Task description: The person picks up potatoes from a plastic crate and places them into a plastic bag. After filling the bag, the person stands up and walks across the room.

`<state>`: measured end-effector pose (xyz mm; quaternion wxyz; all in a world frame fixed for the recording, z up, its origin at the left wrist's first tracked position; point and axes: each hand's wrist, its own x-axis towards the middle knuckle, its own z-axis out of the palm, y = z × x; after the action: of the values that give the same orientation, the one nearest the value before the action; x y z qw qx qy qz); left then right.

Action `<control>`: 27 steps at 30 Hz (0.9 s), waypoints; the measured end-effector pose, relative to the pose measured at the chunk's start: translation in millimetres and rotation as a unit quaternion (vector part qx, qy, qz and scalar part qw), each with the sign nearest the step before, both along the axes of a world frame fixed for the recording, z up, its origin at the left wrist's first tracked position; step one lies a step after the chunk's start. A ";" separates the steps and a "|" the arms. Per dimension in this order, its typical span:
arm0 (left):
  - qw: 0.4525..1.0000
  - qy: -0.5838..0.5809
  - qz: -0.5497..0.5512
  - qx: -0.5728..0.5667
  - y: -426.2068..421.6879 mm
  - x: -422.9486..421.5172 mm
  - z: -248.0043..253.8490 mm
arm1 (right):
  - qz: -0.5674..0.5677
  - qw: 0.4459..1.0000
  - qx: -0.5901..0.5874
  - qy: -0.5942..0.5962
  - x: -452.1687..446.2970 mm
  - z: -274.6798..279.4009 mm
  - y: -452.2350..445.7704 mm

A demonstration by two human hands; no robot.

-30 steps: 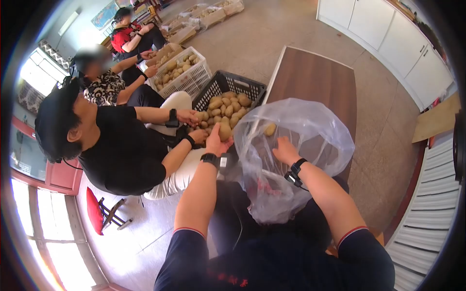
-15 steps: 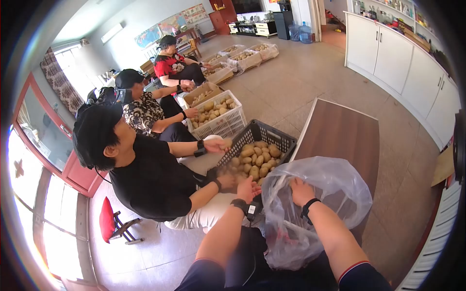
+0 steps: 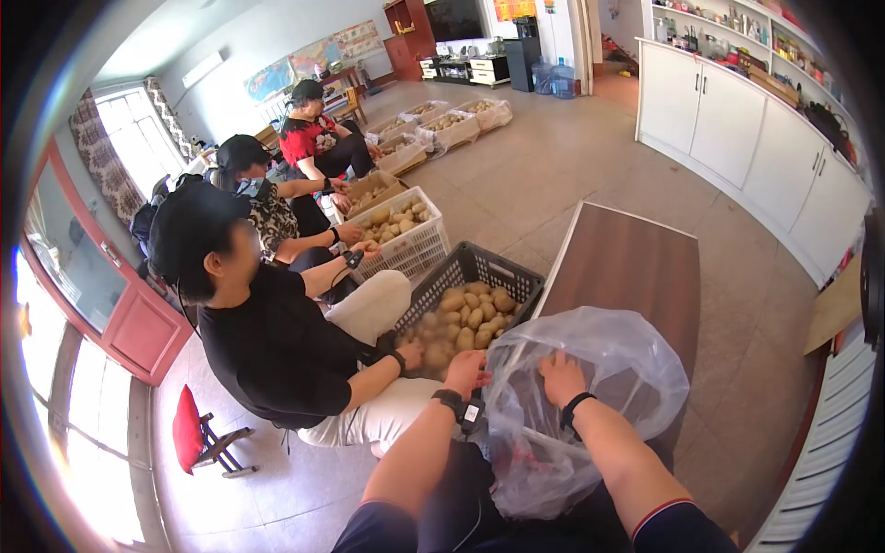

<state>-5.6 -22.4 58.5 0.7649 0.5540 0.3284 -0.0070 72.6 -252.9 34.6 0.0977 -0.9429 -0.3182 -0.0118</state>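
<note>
A large clear plastic bag (image 3: 627, 336) spreads wide in front of me, its mouth facing up and its lower part over my lap. At its left rim is my left hand (image 3: 466, 370), fingers bent against the plastic as if pinching it. My right hand (image 3: 562, 378) reaches into the bag's mouth, fingers stretched forward against the film, no object visible in it. Just beyond the bag stands a black plastic crate (image 3: 525, 286) partly filled with potatoes (image 3: 475, 316).
A brown board-topped table (image 3: 627, 258) lies ahead right. On my left sits a co-worker in black (image 3: 267, 341), one hand at the crate's potatoes. Further people sit behind white crates (image 3: 424, 244) of potatoes. A red stool (image 3: 189, 429) stands left; white cabinets (image 3: 719, 111) line the right.
My left hand has come to the bag's rim with its fingers more bent. The co-worker's far hand has moved away from the black crate. The whole view has shifted slightly.
</note>
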 end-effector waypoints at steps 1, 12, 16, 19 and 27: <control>1.000 -0.002 -0.001 0.000 -0.3 -0.2 -0.3 | -0.001 1.000 0.000 -0.002 -1.4 -1.4 -1.2; 0.999 0.015 0.002 0.028 -8.5 -8.6 7.9 | 0.005 0.997 -0.053 0.054 -15.3 -6.2 -33.4; 0.999 0.019 -0.028 0.035 -8.3 -10.0 11.0 | -0.004 0.998 -0.024 0.051 -22.0 -33.3 -48.4; 0.999 0.013 -0.011 0.044 -12.0 -10.6 9.6 | -0.032 0.996 0.036 0.072 -28.4 -44.2 -58.3; 0.997 0.014 -0.077 0.023 -31.6 -12.5 27.5 | -0.152 0.908 0.253 0.299 -40.2 24.1 -28.2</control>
<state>-18.1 -54.0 86.0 0.7446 0.5949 0.2955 -0.0664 32.3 -281.1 58.7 0.4203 -0.8830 -0.1131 0.1755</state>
